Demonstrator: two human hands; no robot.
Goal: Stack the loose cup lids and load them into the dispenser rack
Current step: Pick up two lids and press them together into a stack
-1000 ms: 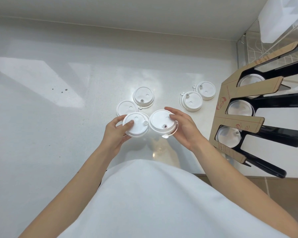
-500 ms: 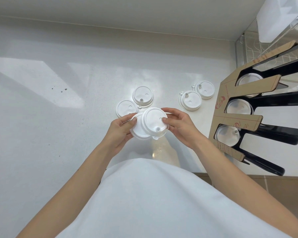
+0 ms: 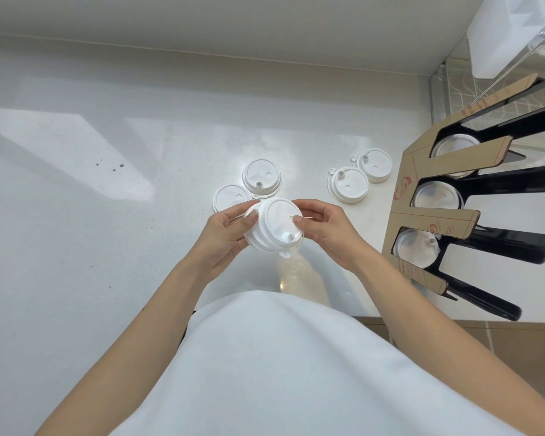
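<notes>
white lid stack (image 3: 272, 228) sits held by both hands, left hand (image 3: 225, 236) & right hand (image 3: 329, 232). push lids flat & line up the spouts b4 grabbing more.

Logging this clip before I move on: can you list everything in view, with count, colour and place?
Stacked lids: a few nested, white, held above the counter.
Loose lids: four, white, two beyond the hands, two nearer the rack.
Dispenser rack: one, brown card and black, right; three slots showing lids.
Counter: white.
Wire rack: one, far right.
Left hand, right hand: each has a grip on the stack.
</notes>
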